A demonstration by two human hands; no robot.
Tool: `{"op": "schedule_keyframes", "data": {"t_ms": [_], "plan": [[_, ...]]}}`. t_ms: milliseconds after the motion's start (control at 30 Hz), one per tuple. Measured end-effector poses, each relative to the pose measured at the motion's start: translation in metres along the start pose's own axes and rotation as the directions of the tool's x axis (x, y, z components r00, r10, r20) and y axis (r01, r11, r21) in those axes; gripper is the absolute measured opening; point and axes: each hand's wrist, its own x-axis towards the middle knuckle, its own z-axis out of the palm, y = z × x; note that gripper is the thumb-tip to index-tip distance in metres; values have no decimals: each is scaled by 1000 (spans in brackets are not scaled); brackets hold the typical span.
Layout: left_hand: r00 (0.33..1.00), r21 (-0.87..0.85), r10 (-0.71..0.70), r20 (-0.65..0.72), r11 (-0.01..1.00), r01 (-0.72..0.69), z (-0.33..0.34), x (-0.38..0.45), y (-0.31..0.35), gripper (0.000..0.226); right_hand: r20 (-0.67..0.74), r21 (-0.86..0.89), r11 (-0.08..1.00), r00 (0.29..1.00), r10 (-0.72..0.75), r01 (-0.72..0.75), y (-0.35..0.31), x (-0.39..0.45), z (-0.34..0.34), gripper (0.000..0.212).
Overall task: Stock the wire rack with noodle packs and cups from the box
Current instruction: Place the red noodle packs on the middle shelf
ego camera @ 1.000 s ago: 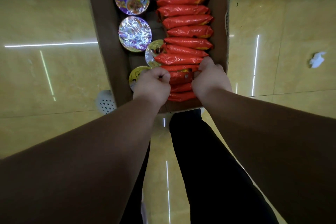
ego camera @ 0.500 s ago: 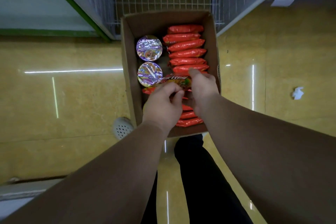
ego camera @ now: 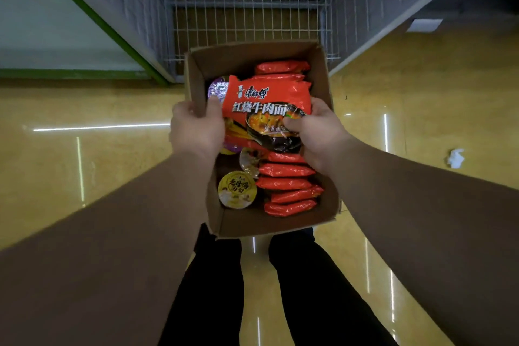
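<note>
- most of the job looks undone: the visible shelf of the wire rack (ego camera: 247, 22) shows no goods, and the box (ego camera: 276, 222) is well filled.
- nearest, the box sits on the glossy yellow floor (ego camera: 84, 177) just ahead of the person's dark-trousered legs.
- its right side holds a row of orange noodle packs (ego camera: 286, 185) standing on edge, running from the near wall toward the far wall.
- its left side holds cups: a yellow-lidded cup (ego camera: 237, 189) near the front, another cup (ego camera: 250, 161) half hidden behind it, and a purple-lidded cup (ego camera: 217, 88) farther back.
- above the middle of the box, one orange noodle pack (ego camera: 266, 104) is held face up between both hands, clear of the row.
- the left hand (ego camera: 196, 129) wraps its fingers round the pack's left edge; the right hand (ego camera: 317, 129) pinches the right edge with thumb on the printed face.
- farthest, the rack stands just behind the box, its wire grid bare where visible.
- judging by this, the held pack is an early one, with many packs and all visible cups left to move.
- a crumpled white scrap (ego camera: 455, 158) lies on the floor to the right.
</note>
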Motion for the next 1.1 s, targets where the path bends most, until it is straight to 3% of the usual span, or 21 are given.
{"op": "schedule_keyframes", "data": {"t_ms": [133, 233, 300, 467, 667, 733, 900, 1100], "plan": [[989, 21, -103, 103, 995, 102, -4, 16, 19, 63, 123, -13, 999, 991, -43, 45, -16, -4, -14, 41], [972, 5, -81, 220, 997, 81, -1, 22, 36, 61, 256, -12, 997, 964, -69, 74, -29, 1, -20, 47], [973, -61, -20, 229, 998, 35, 3, 31, 42, 48, 284, -43, 993, 954, -93, 110, -39, 13, -15, 51], [972, -294, 72, 224, 956, -3, 15, 50, 42, 32, 209, -138, 968, 962, -177, 208, -60, 51, 2, 46], [962, -285, 242, 126, 938, -199, 49, 95, 31, 21, 33, -169, 924, 939, -343, 343, -58, 94, 29, 22], [948, -296, 298, 110, 921, -255, 58, 113, 26, 22, -32, -173, 882, 893, -450, 438, -45, 112, 36, 16], [929, -373, 368, -36, 858, -354, 97, 162, 11, 27, -209, -252, 720, 690, -693, 647, -8, 165, 59, 9], [854, -368, 478, -206, 771, -520, 122, 188, -5, 32, -245, -322, 598, 546, -801, 734, 3, 202, 76, 10]]}}
